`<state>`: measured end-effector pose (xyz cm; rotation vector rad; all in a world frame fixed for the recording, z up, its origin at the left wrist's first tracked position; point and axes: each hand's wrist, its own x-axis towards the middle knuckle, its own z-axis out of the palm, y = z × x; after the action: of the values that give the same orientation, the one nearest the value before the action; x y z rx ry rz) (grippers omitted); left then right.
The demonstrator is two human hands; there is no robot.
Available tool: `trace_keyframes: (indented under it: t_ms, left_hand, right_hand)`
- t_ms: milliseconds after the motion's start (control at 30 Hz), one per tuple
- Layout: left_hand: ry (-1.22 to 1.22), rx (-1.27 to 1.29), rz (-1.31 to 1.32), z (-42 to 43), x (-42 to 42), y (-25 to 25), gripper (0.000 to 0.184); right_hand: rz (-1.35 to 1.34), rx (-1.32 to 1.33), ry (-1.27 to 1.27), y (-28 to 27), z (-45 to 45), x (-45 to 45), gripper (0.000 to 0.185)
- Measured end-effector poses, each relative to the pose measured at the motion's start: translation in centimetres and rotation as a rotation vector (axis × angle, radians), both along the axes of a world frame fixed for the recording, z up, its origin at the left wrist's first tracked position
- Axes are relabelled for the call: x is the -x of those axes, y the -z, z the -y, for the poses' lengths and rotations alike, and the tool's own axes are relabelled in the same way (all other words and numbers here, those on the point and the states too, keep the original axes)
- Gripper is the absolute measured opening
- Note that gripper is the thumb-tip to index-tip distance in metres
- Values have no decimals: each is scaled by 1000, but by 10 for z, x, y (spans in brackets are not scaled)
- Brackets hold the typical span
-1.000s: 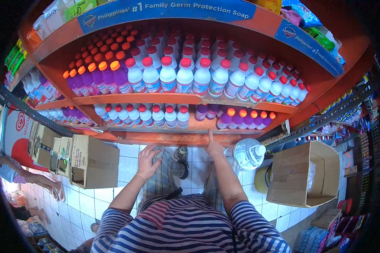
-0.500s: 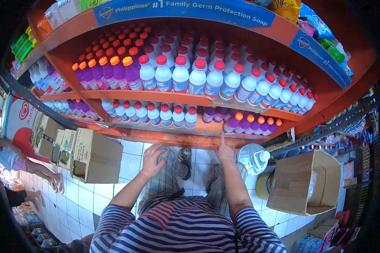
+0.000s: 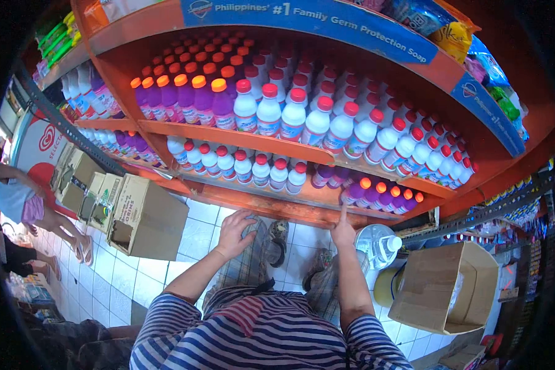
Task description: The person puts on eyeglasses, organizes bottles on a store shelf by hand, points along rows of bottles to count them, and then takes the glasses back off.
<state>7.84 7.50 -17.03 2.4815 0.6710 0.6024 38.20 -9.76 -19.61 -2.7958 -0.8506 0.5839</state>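
Observation:
My left hand [image 3: 236,234] rests on my left knee, fingers spread and slightly bent, holding nothing. My right hand [image 3: 343,233] is near my right knee with its index finger stretched toward the bottom shelf and the other fingers curled; nothing shows in it. Just beyond that fingertip stands a row of purple bottles with orange caps [image 3: 371,196]. To their left on the same shelf are white bottles with red caps [image 3: 243,166]. The shelf above carries more white bottles [image 3: 317,123] and purple bottles [image 3: 202,98] in deep rows.
A large clear water container [image 3: 376,245] stands beside my right leg, near a yellowish bucket [image 3: 385,287] and an open cardboard box [image 3: 425,290]. More cardboard boxes [image 3: 154,216] are on the tiled floor at left. Another person [image 3: 34,203] is at far left.
The camera view has swung, so the shelves and boxes appear shifted right and tilted. My hands keep nearly the same pose, the right index finger still extended.

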Motion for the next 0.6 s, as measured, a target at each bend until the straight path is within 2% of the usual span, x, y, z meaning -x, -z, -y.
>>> trace_keyframes:
  t_ms: [167, 267, 367, 500, 600]
  left_hand:
    - [-1, 5, -4, 1, 0, -1, 35]
    - [3, 9, -3, 1, 1, -1, 36]
    - [8, 15, 4, 0, 0, -3, 36]
    - [1, 19, -1, 1, 2, -2, 36]
    - [6, 15, 16, 0, 2, -2, 36]
  right_hand:
    - [39, 2, -34, 9, 6, 0, 90]
    - [110, -154, 12, 11, 9, -4, 92]
    - [-24, 61, -35, 11, 8, -4, 93]
    - [55, -106, 7, 13, 10, -7, 94]
    - [-20, -30, -34, 19, 11, -7, 94]
